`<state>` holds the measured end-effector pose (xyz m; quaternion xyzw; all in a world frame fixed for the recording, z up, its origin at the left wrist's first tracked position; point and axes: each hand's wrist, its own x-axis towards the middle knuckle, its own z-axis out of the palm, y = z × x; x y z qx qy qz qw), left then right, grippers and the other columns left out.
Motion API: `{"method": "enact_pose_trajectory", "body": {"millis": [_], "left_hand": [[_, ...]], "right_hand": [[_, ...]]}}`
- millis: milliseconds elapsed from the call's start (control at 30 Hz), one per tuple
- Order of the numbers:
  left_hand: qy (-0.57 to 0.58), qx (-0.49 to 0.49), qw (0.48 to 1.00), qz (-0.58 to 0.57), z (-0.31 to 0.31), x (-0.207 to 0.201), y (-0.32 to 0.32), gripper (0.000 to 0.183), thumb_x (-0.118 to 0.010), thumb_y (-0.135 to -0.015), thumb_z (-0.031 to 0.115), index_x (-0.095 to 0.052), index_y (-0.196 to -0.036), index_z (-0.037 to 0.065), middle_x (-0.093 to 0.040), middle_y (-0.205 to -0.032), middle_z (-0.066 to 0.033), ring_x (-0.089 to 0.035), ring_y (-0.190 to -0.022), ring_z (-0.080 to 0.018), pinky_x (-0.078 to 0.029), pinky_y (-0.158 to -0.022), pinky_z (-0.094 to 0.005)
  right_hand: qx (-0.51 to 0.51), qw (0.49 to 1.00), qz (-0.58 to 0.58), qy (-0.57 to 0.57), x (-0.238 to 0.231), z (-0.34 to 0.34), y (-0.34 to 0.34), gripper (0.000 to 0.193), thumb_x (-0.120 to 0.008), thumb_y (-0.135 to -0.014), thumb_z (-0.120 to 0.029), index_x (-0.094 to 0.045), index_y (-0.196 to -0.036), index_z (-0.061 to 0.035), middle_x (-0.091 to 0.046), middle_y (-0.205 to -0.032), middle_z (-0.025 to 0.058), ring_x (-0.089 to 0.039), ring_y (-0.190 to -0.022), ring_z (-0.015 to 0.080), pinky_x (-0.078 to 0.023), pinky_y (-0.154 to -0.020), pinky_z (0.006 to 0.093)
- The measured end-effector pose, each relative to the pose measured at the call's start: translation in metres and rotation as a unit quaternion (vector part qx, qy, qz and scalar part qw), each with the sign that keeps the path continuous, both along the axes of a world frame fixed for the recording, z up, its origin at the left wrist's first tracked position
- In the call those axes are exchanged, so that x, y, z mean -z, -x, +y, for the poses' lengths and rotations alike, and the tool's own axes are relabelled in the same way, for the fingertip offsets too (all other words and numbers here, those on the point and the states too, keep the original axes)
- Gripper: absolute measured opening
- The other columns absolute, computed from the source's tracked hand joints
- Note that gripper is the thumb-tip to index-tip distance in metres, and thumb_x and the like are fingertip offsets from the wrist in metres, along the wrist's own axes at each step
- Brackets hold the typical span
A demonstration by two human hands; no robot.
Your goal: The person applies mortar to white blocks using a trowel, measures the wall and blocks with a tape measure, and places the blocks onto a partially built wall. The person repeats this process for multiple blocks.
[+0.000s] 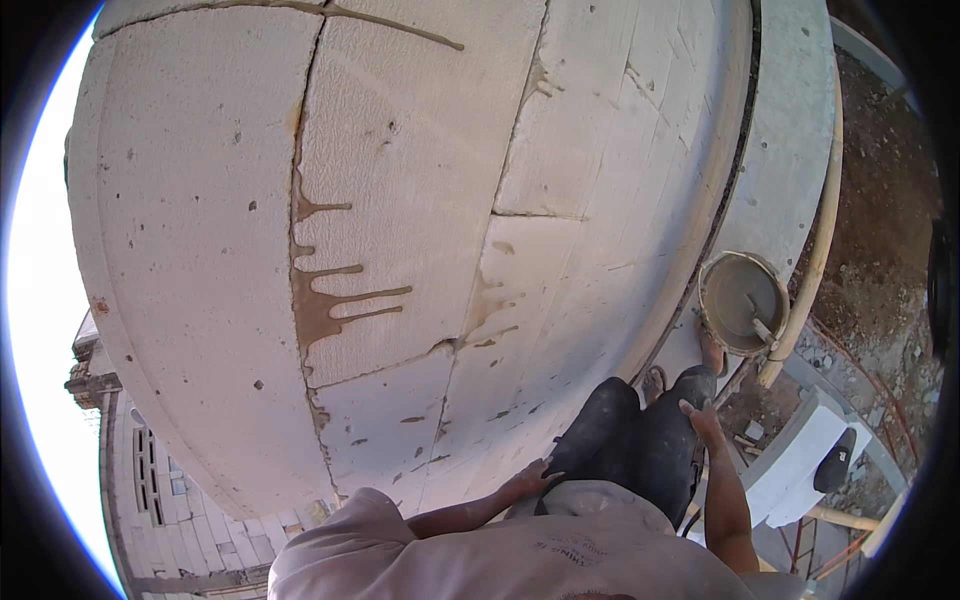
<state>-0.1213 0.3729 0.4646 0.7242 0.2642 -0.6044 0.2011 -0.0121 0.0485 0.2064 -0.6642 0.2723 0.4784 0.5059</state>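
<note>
My left hand point(527, 482) rests against the side of my dark trousers point(608, 440) near the hip, its fingers extended and holding nothing I can see. On my other thigh lies my right hand point(705, 420), thumb stretched out, with part of its fingers hidden. In front of me rises a wall of large pale blocks point(400, 180). Wet grey-brown mortar point(322, 308) has run from a joint in long drips. Beyond my knees stands a bucket point(706, 300) of grey slurry, a short handle or stick point(762, 329) poking out of it.
The bucket stands on a long grey plank point(770, 150) beside the wall. A bamboo pole point(822, 220) runs along its outer edge. Lower down are white blocks point(810, 470) with a dark, rounded object point(835, 461) on them, and rubble-strewn ground point(880, 250). Another block building point(190, 510) is at the left.
</note>
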Motion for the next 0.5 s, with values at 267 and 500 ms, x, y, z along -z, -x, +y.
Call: {"method": "enact_pose_trajectory", "body": {"millis": [267,500], "left_hand": [[-0.020,0.132,0.991,0.030,-0.005,0.055,0.019,0.089,-0.048,-0.090,0.065,-0.025,-0.146,0.001,-0.054,-0.128,-0.0280,-0.055,-0.117,-0.0417,-0.045,-0.095,-0.0502],[-0.011,0.228,0.973,-0.027,0.023,0.105,0.059,0.076,-0.058,-0.086,0.061,-0.043,-0.130,0.001,-0.059,-0.114,-0.0214,-0.061,-0.103,-0.0381,-0.050,-0.081,-0.0491]], "right_hand": [[-0.067,0.984,0.104,0.128,0.003,0.049,-0.009,0.117,-0.082,-0.067,-0.046,-0.020,-0.139,0.0222,-0.043,-0.137,0.0373,-0.043,-0.131,0.0441,-0.036,-0.109,0.0432],[-0.025,0.977,0.124,0.171,0.012,0.068,0.022,0.117,-0.083,-0.060,-0.035,-0.018,-0.139,0.0218,-0.043,-0.138,0.0369,-0.043,-0.132,0.0434,-0.036,-0.109,0.0418]]}}
